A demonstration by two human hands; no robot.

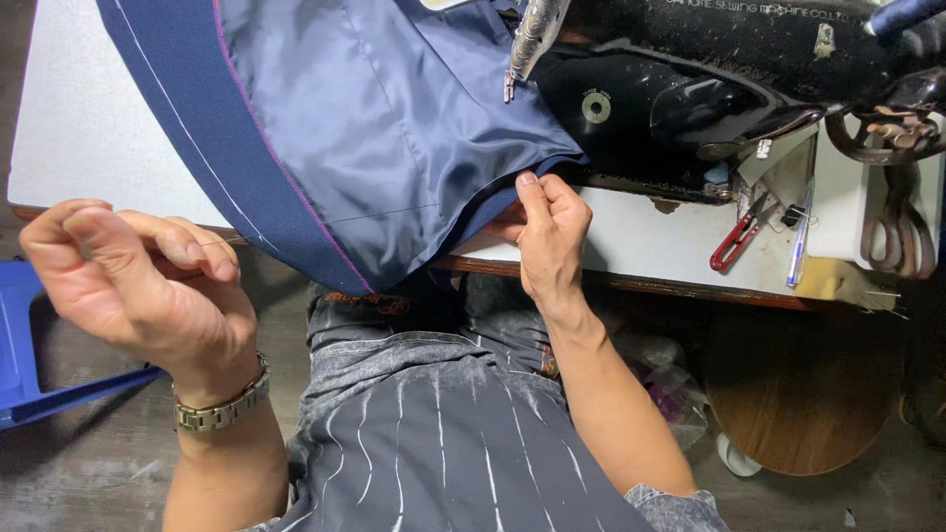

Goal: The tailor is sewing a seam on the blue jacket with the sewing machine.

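A navy garment with a shiny blue lining and a pink stitch line lies across the white table and hangs over its front edge. My right hand pinches the garment's hem at the table edge, just below the black sewing machine. My left hand, with a metal watch on its wrist, is raised to the left of the cloth. Its thumb and fingers are pinched together on a thin thread that runs taut across the lining.
The machine's presser foot and needle stand over the cloth. On the right of the table lie red-handled snips, a pen and large scissors. A blue stool is at my left, a round wooden seat at my right.
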